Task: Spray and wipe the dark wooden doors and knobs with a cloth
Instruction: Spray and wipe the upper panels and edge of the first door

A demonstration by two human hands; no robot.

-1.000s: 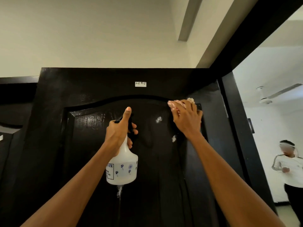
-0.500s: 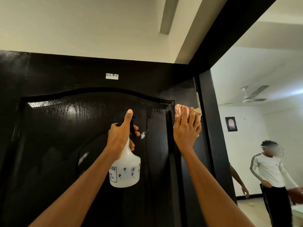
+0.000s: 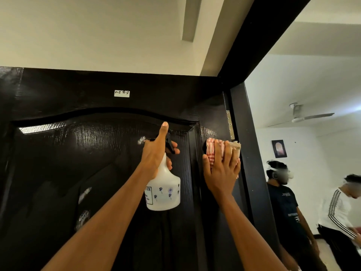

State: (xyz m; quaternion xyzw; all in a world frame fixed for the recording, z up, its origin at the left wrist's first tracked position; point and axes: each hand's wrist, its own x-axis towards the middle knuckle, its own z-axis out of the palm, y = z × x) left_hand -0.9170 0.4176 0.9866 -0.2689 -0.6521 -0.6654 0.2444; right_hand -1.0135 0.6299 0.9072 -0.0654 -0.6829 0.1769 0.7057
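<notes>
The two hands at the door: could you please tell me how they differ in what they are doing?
The left hand curls round the neck of the spray bottle, thumb raised; the right hand lies flat with straight fingers. The left holds the bottle off the door; the right presses the checked cloth against it. Both are raised near the panel's top.

Ceiling fan [image 3: 304, 115], framed picture [image 3: 279, 148], two people [image 3: 284, 204].

Left hand [image 3: 154, 155] grips spray bottle [image 3: 163, 189]; right hand [image 3: 221, 173] apparently presses cloth [image 3: 214, 151] to door [image 3: 78, 173].
</notes>
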